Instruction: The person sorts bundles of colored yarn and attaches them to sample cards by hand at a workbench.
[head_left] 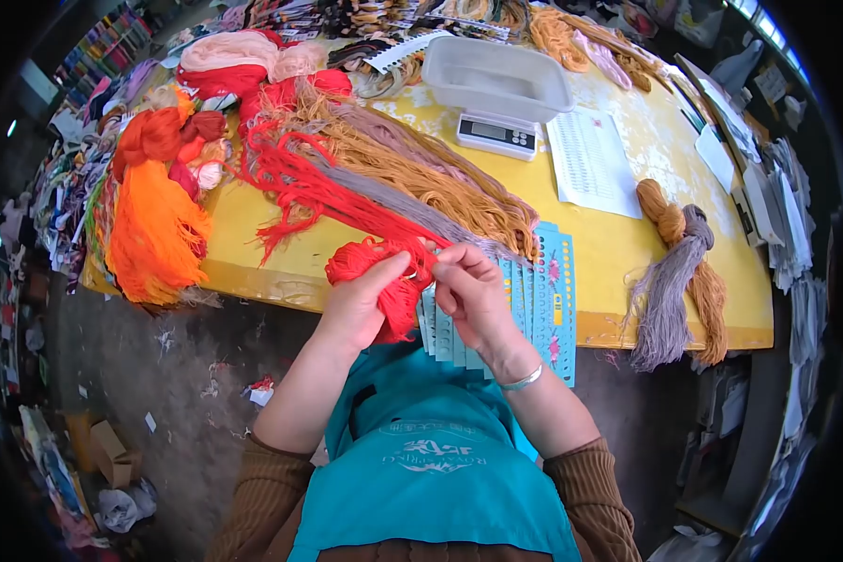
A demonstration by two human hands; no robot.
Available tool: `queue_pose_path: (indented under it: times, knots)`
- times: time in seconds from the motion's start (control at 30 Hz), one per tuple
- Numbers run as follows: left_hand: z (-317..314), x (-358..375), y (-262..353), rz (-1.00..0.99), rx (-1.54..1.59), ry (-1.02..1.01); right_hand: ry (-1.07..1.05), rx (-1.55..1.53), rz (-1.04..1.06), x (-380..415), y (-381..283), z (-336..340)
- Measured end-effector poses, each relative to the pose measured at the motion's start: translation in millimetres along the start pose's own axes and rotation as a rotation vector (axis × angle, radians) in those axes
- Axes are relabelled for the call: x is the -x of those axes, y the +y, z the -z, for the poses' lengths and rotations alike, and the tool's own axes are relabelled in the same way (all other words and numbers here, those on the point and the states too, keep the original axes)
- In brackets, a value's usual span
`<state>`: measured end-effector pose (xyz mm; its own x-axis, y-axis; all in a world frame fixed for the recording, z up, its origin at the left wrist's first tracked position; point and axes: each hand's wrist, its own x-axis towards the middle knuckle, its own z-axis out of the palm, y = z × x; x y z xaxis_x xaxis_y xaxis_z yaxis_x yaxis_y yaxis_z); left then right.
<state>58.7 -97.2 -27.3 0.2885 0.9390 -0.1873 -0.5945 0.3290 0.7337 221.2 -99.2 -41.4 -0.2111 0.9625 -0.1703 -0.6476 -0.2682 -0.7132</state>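
Observation:
My left hand (363, 302) is closed around a bundle of red embroidery thread (398, 304), whose looped strands hang below the fingers. Close beside it, my right hand (473, 290) pinches at the red strands with thumb and forefinger. From there long red strands (347, 201) run up and left across the table. Under and beside my right hand are several blue-green punched thread cards (554, 300), some with strands through their holes. Grey-mauve strands (393, 199) and golden-brown strands (440, 183) lie stretched out just beyond my hands.
A digital scale (496, 134) carries a clear plastic tub (496, 80) on the yellow table (590, 248). Beside it lies a printed sheet (592, 159). Grey and tan hanks (670, 290) hang over the front right edge, an orange hank (155, 234) over the left. More skeins pile up behind.

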Motion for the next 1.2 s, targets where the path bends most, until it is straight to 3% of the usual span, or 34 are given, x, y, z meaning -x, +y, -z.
queue_pose_path:
  times: [0.07, 0.13, 0.2, 0.27, 0.37, 0.57, 0.77, 1.2]
  knots:
    - [-1.7, 0.6, -5.2, -0.019, -0.001, 0.015, -0.008, 0.116, 0.05, 0.2, 4.0, 2.6]
    - [-6.6, 1.8, -9.2, -0.094, -0.112, 0.124, 0.004, 0.462, 0.2, 0.9, 7.7, -0.2]
    - [-4.8, 1.6, -10.4, -0.089, -0.087, 0.122, 0.027, 0.453, 0.193, 2.8, 7.1, -3.4]
    - [-6.9, 3.0, -8.6, -0.088, -0.097, 0.119, 0.019, 0.168, 0.024, 2.8, 5.5, -0.1]
    - [-0.5, 1.2, -11.8, -0.117, -0.068, 0.086, 0.029, -0.054, -0.057, 0.9, 8.1, 4.9]
    - [-1.0, 0.2, -7.2, -0.048, 0.009, 0.031, 0.0, -0.241, -0.137, 0.7, 2.0, 3.8]
    - [-3.5, 1.1, -1.4, 0.04, 0.106, 0.012, -0.006, 0.008, -0.031, 3.5, 3.0, 0.2]
    - [-6.9, -0.8, -7.9, -0.012, -0.08, 0.142, -0.005, 0.086, 0.02, 4.1, 5.0, -2.4]
